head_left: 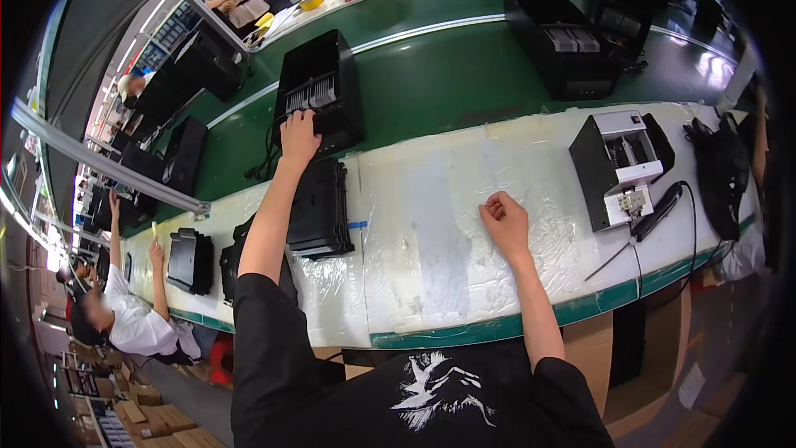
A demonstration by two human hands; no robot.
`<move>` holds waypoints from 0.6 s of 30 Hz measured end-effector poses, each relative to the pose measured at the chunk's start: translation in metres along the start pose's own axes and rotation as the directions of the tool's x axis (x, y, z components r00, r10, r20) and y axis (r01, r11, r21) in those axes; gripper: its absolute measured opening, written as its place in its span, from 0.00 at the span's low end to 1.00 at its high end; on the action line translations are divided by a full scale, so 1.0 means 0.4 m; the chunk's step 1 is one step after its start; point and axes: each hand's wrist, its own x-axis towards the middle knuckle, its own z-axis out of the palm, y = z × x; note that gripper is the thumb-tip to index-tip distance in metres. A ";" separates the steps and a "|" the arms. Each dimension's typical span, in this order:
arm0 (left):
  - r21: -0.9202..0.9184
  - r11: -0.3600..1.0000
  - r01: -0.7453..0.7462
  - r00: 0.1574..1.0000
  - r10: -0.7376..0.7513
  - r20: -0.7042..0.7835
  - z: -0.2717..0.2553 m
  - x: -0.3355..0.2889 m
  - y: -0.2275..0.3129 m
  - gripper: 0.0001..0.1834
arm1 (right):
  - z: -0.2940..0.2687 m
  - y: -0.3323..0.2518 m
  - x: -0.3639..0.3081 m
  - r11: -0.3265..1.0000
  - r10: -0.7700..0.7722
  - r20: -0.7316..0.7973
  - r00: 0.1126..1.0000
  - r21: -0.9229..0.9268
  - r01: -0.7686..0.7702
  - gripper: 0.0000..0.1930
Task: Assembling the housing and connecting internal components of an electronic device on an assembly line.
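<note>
My left hand (298,137) reaches forward over the bench, its fingers hooked over the near rim of an open black case (352,104). Inside that case a row of thin grey-white pieces (313,93) is visible. Just below the left hand, stacked black plastic parts (319,209) lie on the bench, partly covered by my forearm. My right hand (504,222) hovers over or rests on the plastic-covered bench top (414,199); I cannot tell which. Its fingers are curled in, and no object shows in them.
A black-and-silver bench machine (618,170) stands at right, with a black-handled corded tool (659,214) beside it. Another open black case (560,46) is on the green conveyor (439,58). A metal post (108,162) crosses at left. Other people work at left and across.
</note>
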 end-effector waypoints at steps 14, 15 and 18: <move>-0.245 0.955 -0.166 0.986 0.167 -0.018 -0.121 0.135 0.138 0.27 | 0.012 -0.012 0.004 0.995 -0.091 -0.054 0.994 -0.041 0.089 0.06; -0.265 0.940 -0.215 0.976 0.215 -0.031 -0.148 0.153 0.179 0.27 | 0.012 -0.009 0.005 0.996 -0.089 -0.076 0.993 -0.027 0.087 0.06; -0.286 0.914 -0.287 0.953 0.303 0.010 -0.218 0.170 0.280 0.25 | 0.013 0.003 0.012 0.995 -0.095 -0.091 0.991 -0.028 0.093 0.06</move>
